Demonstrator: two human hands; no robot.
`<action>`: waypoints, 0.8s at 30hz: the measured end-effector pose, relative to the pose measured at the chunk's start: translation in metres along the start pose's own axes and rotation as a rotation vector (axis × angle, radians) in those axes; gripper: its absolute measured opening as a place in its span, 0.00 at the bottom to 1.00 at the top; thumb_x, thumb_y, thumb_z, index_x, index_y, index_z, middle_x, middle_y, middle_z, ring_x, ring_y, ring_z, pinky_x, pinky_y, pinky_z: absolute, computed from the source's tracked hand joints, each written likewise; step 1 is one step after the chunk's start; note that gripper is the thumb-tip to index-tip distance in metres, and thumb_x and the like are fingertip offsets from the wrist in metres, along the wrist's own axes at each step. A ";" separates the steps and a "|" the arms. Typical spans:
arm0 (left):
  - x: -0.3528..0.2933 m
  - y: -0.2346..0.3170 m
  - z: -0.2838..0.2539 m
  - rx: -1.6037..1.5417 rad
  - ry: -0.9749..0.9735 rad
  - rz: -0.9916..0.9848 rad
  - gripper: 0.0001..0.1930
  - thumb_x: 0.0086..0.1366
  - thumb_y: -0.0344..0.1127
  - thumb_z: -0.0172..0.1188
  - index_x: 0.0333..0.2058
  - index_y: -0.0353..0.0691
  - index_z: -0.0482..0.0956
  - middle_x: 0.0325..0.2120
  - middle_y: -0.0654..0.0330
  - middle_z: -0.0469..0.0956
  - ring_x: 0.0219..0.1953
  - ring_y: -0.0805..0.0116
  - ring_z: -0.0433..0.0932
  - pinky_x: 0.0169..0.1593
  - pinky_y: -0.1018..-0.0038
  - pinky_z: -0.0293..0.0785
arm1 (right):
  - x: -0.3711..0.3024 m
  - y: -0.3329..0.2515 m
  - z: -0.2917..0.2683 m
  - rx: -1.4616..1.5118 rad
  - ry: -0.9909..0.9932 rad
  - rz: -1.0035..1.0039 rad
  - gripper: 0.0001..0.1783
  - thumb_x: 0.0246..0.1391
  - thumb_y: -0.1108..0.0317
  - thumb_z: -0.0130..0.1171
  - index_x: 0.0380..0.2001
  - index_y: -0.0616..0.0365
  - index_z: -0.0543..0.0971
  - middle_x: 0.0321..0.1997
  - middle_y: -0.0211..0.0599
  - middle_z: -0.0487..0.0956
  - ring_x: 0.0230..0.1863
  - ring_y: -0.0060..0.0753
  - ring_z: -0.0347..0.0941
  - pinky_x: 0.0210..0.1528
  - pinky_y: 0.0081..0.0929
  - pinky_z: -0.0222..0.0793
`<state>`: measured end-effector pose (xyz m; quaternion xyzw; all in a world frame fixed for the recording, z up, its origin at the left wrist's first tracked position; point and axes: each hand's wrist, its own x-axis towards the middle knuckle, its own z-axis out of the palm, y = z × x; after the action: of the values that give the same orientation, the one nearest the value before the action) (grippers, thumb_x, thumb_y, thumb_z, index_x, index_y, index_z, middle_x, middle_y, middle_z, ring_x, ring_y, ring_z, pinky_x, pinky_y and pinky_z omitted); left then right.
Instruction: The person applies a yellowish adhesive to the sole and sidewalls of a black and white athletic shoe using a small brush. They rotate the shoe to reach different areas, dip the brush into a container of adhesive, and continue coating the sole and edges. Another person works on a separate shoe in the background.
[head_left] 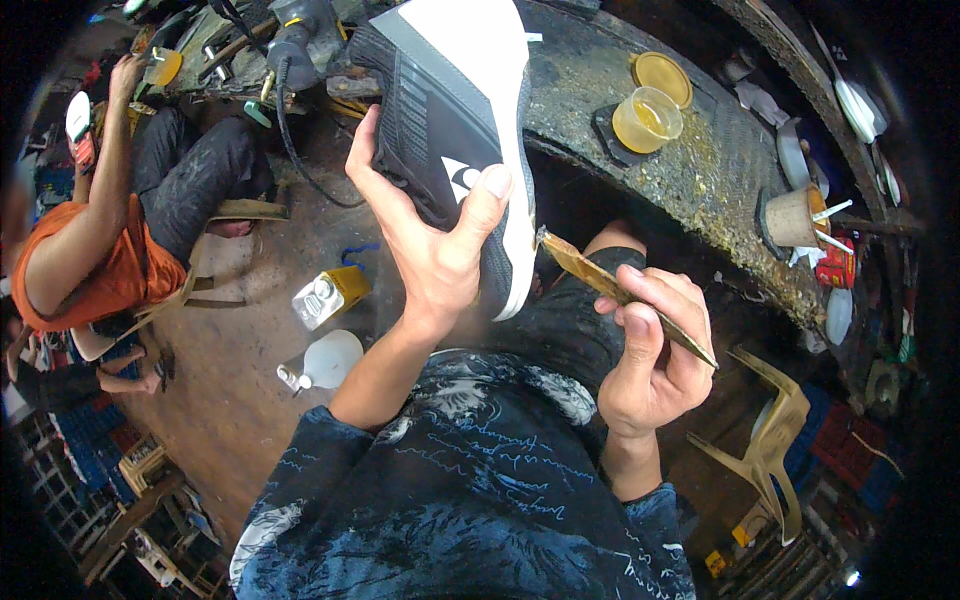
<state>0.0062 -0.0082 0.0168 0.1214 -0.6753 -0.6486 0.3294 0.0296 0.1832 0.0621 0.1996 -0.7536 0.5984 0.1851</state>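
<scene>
Shoe (445, 125) lengthwise outward, sole (521, 210) rightward

At upper centre, the left hand (437, 250) grips a black-and-white sports shoe (465, 120); right of centre, the right hand (655, 360) pinches a yellowish strip (590, 275), its tip just beside the sole (517, 235). Upper right, a tub (645, 122) of yellow liquid stands on the workbench (580, 85).

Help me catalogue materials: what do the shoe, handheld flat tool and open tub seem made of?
Shoe: matte, partly meshed upper, likely fabric; smooth white sole, perhaps rubber. Flat tool: wood or metal; dull brownish surface leaves it open. Tub: probably plastic, translucent, with yellow showing through.
</scene>
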 end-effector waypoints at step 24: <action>0.003 -0.007 0.000 0.131 0.013 0.114 0.57 0.55 0.44 0.79 0.72 0.32 0.48 0.63 0.42 0.62 0.64 0.53 0.67 0.69 0.58 0.61 | 0.001 -0.002 -0.002 -0.132 -0.105 -0.101 0.09 0.56 0.79 0.69 0.41 0.65 0.85 0.39 0.43 0.87 0.35 0.38 0.80 0.40 0.30 0.75</action>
<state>0.0027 -0.0109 0.0112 0.1081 -0.7200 -0.5824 0.3616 0.0297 0.1850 0.0647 0.2559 -0.7890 0.5259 0.1883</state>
